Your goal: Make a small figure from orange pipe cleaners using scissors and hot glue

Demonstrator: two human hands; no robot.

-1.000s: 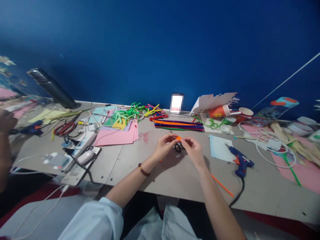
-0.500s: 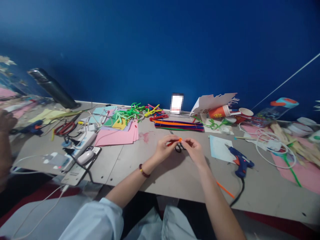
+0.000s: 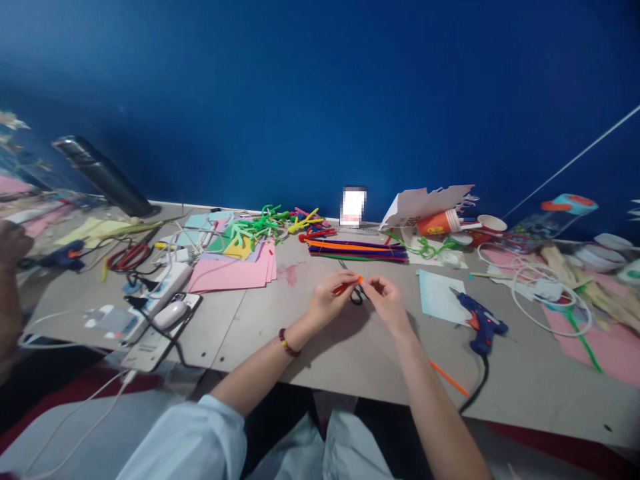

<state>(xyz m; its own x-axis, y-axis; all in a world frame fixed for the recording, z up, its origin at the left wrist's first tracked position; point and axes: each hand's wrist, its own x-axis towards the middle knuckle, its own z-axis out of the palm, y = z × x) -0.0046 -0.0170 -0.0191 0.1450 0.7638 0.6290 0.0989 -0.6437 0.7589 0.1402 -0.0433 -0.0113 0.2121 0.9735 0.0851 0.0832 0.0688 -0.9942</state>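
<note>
Both hands meet over the middle of the table, pinching a small orange pipe cleaner (image 3: 360, 280) between their fingertips. My left hand (image 3: 325, 297) grips it from the left, and a reddish-orange part shows along its fingers. From the right, my right hand (image 3: 385, 299) closes thumb and fingers on the same piece. Black-handled scissors (image 3: 357, 296) lie on the table just beyond and below the hands, partly covered by them. A bundle of coloured pipe cleaners (image 3: 357, 251) rests behind the hands. Near my right forearm lies a loose orange pipe cleaner (image 3: 450, 378).
A blue glue gun (image 3: 483, 322) lies at right, partly over a pale blue sheet (image 3: 440, 293). Pink paper (image 3: 235, 275) and green bent pipe cleaners (image 3: 267, 223) are at left, near a power strip (image 3: 167, 287). Another person's hand (image 3: 13, 243) shows at far left.
My hands stay in nearly the same place, with only slight finger movement around the orange pipe cleaner. Nothing on the table has visibly moved.
</note>
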